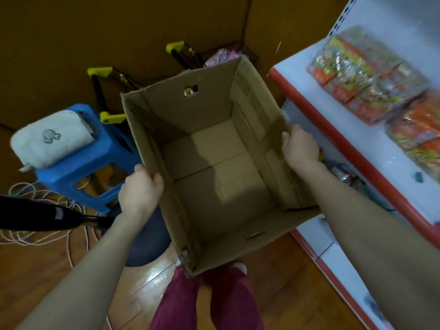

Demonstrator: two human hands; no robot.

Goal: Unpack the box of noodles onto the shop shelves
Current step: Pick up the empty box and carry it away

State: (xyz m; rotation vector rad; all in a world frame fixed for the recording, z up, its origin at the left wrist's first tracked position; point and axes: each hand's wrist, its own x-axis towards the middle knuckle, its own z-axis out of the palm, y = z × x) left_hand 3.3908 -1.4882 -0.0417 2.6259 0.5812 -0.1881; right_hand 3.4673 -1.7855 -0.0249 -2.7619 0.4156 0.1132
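Brown cardboard box (214, 167), open-topped, bare inside

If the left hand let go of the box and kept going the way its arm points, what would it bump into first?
Probably the blue stool. The left hand grips the left wall of the empty box, and its arm points up and away toward the stool's near corner. Depth is unclear, so it might pass above it.

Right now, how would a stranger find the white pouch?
Look left of the empty cardboard box to the blue plastic stool. The white pouch lies on its seat, the only pale, soft thing there, with a small grey outline drawing.
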